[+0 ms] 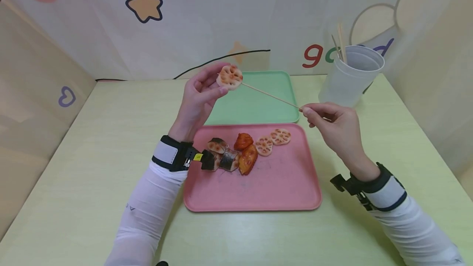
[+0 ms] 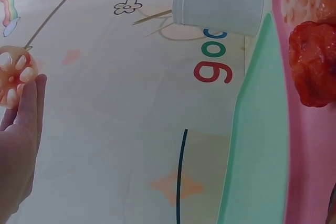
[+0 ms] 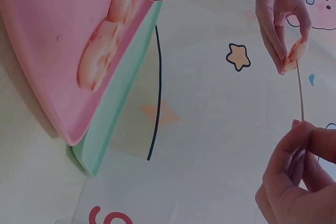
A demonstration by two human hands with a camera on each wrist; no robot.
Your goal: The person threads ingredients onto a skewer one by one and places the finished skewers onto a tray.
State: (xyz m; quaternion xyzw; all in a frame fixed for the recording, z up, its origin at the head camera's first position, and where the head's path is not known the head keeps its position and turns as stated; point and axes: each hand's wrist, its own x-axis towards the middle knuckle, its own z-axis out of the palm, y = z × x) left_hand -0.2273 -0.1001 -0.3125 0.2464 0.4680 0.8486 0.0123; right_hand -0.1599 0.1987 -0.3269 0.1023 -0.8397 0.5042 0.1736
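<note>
Our left hand (image 1: pixel 200 94) pinches the lotus slice (image 1: pixel 230 77); our right hand (image 1: pixel 335 125) the stick (image 1: pixel 271 96). Skewed leftward pressure could split the slice.

1. Your left hand (image 1: pixel 201 91) is raised, thumb and fingers pinching.
2. Your right hand (image 1: pixel 336 126) sits lower, thumb and fingers bent into a pinch.
3. Your 2 forearms (image 1: pixel 144 212) reach forward, angled inward, hands apart.
</note>
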